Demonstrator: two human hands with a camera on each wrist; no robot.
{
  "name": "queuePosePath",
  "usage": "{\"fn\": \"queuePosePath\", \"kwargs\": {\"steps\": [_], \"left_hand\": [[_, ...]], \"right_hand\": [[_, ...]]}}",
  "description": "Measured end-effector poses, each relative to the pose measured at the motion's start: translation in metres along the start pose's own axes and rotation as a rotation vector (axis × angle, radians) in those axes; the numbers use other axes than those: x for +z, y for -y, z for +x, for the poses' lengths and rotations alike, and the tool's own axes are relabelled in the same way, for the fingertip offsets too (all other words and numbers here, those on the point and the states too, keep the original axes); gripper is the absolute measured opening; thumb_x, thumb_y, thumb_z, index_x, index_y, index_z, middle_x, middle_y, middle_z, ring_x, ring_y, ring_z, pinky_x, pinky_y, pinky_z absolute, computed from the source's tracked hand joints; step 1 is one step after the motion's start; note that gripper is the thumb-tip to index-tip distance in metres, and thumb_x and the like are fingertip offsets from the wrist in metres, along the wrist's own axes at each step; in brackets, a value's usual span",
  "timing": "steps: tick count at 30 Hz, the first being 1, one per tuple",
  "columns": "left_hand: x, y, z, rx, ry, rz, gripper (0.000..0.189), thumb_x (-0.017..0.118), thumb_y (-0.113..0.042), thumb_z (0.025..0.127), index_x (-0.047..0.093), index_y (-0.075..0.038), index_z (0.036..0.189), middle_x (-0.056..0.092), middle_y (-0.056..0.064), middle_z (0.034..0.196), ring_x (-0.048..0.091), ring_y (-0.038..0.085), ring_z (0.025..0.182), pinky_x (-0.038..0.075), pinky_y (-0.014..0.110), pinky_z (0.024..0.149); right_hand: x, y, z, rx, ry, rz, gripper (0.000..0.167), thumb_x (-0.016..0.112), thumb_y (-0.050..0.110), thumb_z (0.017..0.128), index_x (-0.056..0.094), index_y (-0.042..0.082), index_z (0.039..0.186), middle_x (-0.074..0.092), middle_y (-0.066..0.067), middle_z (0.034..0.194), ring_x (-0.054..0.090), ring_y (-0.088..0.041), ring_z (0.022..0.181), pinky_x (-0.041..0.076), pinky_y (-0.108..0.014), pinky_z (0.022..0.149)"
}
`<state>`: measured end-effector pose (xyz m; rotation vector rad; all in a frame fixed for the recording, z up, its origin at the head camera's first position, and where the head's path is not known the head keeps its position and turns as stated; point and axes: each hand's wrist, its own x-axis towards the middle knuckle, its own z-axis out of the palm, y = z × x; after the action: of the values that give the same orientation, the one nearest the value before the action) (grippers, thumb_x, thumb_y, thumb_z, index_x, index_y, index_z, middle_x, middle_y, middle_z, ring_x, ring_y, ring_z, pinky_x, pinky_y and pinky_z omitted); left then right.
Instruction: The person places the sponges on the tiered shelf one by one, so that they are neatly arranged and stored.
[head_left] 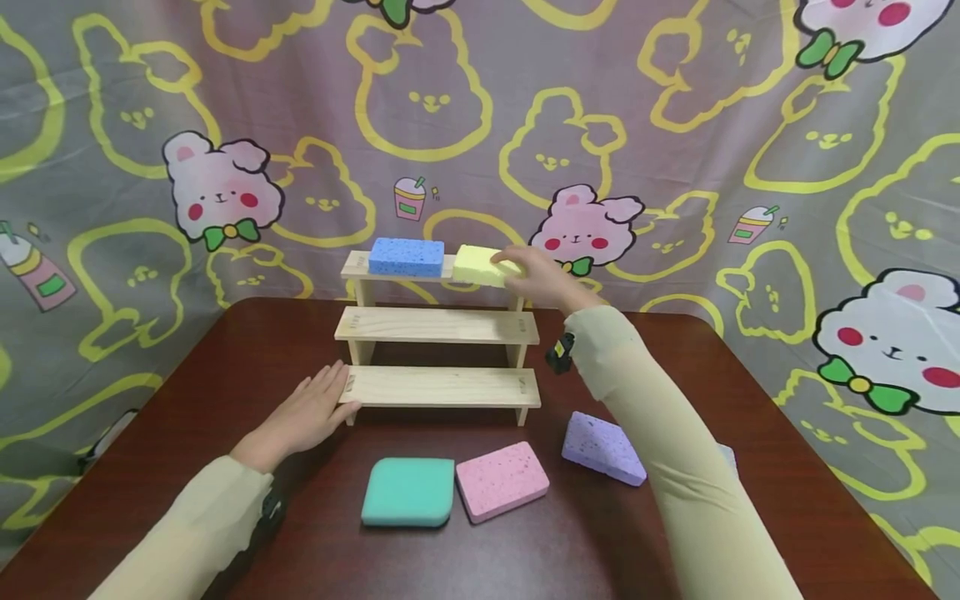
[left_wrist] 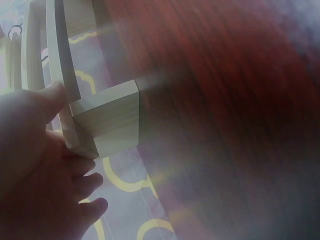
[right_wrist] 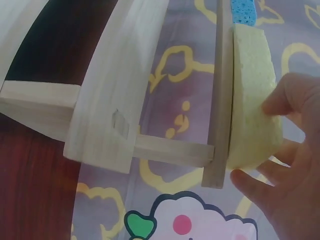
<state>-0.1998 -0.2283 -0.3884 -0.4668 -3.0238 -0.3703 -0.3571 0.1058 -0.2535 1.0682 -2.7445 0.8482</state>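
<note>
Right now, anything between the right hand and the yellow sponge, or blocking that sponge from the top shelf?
Nothing visible. The right hand already touches the yellow sponge, with nothing seen between it and the top shelf. The blue sponge sits to its left, a small gap apart.

I count one blue block-shaped sponge [head_left: 407, 257], one yellow sponge [head_left: 472, 262], one green sponge [head_left: 410, 492], one pink sponge [head_left: 504, 479], one purple sponge [head_left: 602, 446] and one mostly hidden pale thing [head_left: 728, 457]. I see one three-tier wooden stand [head_left: 437, 386].
</note>
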Motion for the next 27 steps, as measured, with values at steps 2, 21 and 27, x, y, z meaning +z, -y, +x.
{"fn": "queuePosePath", "kwargs": {"steps": [2, 21, 27], "left_hand": [[0.000, 0.000, 0.000, -0.002, 0.000, -0.002, 0.066, 0.048, -0.030, 0.096, 0.024, 0.016, 0.137, 0.022, 0.033, 0.142, 0.021, 0.046, 0.130, 0.017, 0.058, 0.102], [-0.003, -0.004, -0.001, -0.008, -0.001, -0.002, 0.066, 0.048, -0.029, 0.096, 0.024, 0.016, 0.137, 0.022, 0.033, 0.142, 0.021, 0.045, 0.130, 0.018, 0.057, 0.102], [-0.002, -0.003, -0.001, -0.008, -0.004, 0.002, 0.065, 0.048, -0.029, 0.096, 0.025, 0.017, 0.136, 0.023, 0.033, 0.141, 0.021, 0.046, 0.130, 0.018, 0.058, 0.102]], "right_hand": [[0.002, 0.000, 0.001, -0.004, -0.016, 0.000, 0.041, 0.050, -0.001, 0.083, 0.056, 0.003, 0.123, 0.048, -0.014, 0.132, 0.042, -0.024, 0.109, 0.036, -0.036, 0.088], [0.011, -0.002, 0.011, 0.026, -0.098, -0.093, 0.041, 0.048, -0.007, 0.085, 0.059, 0.009, 0.121, 0.049, -0.010, 0.131, 0.034, -0.024, 0.128, 0.031, -0.035, 0.102], [0.012, -0.001, 0.012, 0.023, -0.091, -0.091, 0.041, 0.047, -0.008, 0.085, 0.059, 0.007, 0.122, 0.050, -0.010, 0.130, 0.037, -0.024, 0.126, 0.033, -0.035, 0.099]]}}
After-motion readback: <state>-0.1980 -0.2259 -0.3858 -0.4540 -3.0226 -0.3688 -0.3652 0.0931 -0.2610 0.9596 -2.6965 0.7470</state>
